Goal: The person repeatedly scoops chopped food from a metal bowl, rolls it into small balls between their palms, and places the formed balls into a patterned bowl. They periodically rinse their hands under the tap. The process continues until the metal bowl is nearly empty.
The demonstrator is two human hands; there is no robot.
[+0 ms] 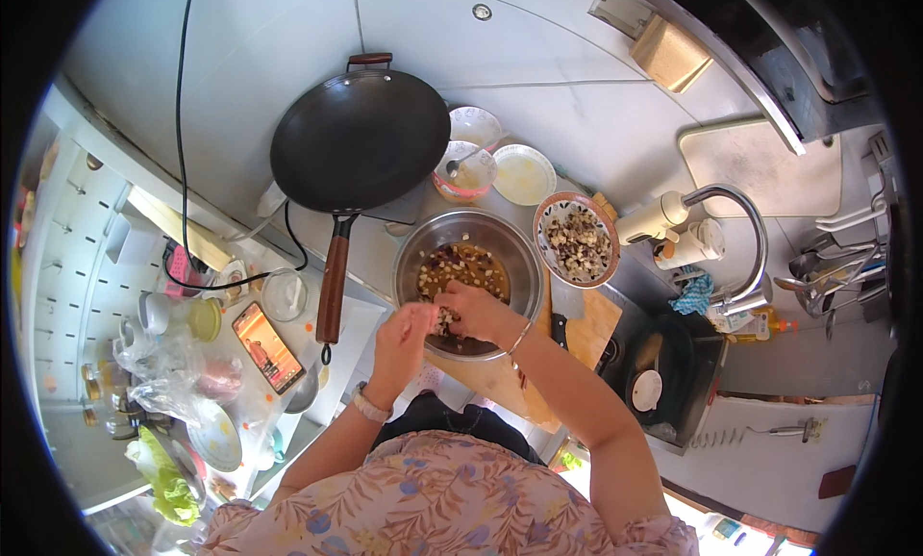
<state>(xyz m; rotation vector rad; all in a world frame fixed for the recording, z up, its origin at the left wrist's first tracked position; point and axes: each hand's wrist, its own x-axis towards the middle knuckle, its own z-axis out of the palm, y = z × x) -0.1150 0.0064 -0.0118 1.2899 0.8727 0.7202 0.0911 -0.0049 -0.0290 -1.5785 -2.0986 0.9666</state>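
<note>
Below me a wide stainless steel bowl (531, 285) holds brown liquid with chopped pale and dark pieces, which look like mushroom. Over its near left part, my right hand (479, 314) and my left hand (407, 339) meet around a clump of chopped pieces (445, 320). My left fingers are cupped against the clump's left side, and my right fingers close on it from the right. The palms are hidden. To the right of the steel bowl, a patterned bowl (579, 240) holds a heap of similar chopped pieces.
A black wok (360, 141) stands behind at left, its wooden handle towards me. A knife (559, 331) lies on the wooden cutting board (595, 321) beside the sink (703, 404). Small bowls (465, 170) and a plate (525, 175) sit behind. A phone (268, 348) lies left.
</note>
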